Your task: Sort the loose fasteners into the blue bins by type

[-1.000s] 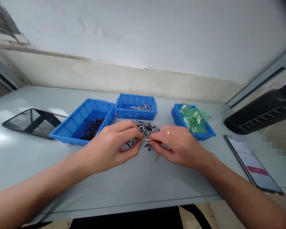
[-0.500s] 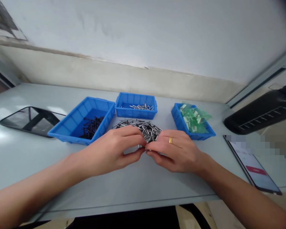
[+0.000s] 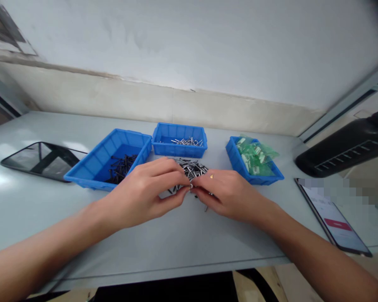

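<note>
Tabletop [image 3: 182,251], pale grey, spread below both forearms [image 3: 66,235]. Over it, the left hand [image 3: 159,184] and right hand [image 3: 228,191] met; thumb and fingertips of each pinched one small metal piece [image 3: 191,186], mostly hidden between them. To the right lay a phone [image 3: 337,220]. Just beyond the fingers was a loose pile of slim metal pieces [image 3: 193,167], partly covered by the hands. Farther off, the left blue bin [image 3: 96,161] held dark screws [image 3: 123,167] and the right blue bin [image 3: 234,155] green packets [image 3: 256,157]; a black bottle [image 3: 343,147] was near the phone. Behind, the rear blue bin [image 3: 176,149] held silvery pins [image 3: 190,141], before a pale wall [image 3: 189,54].
</note>
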A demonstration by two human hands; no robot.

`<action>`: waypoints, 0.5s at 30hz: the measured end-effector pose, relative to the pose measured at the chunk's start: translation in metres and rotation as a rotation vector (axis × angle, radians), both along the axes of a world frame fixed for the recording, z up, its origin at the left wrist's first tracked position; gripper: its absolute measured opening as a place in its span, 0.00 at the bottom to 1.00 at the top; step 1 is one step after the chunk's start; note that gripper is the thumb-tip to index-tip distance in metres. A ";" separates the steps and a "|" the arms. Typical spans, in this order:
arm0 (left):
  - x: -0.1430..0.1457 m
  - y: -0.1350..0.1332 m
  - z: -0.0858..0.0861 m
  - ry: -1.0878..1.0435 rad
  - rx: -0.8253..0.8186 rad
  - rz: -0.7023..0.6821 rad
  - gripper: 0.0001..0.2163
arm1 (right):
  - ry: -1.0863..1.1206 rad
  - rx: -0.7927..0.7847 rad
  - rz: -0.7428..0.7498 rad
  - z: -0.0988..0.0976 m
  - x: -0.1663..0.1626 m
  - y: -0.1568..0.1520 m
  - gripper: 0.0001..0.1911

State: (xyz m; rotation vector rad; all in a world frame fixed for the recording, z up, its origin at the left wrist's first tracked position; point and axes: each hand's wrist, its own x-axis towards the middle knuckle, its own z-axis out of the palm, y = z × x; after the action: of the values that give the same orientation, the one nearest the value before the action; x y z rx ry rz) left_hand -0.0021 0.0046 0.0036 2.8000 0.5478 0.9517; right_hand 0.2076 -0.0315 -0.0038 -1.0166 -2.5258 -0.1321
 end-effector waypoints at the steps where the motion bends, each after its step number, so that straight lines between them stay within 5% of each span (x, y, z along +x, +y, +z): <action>1: 0.000 0.000 -0.001 0.020 -0.004 -0.013 0.04 | -0.020 -0.031 -0.001 -0.001 -0.001 -0.001 0.14; 6: -0.001 -0.001 -0.002 0.068 -0.029 -0.055 0.04 | -0.035 -0.065 0.016 -0.002 -0.002 -0.001 0.13; 15: 0.001 -0.002 0.002 0.057 -0.102 0.064 0.04 | 0.091 0.137 0.023 0.005 0.005 -0.001 0.10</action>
State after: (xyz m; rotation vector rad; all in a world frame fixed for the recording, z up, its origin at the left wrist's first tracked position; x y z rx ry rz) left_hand -0.0012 0.0027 0.0061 2.7410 0.6775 0.8323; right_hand 0.2129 -0.0326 0.0010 -0.9188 -2.4090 -0.2438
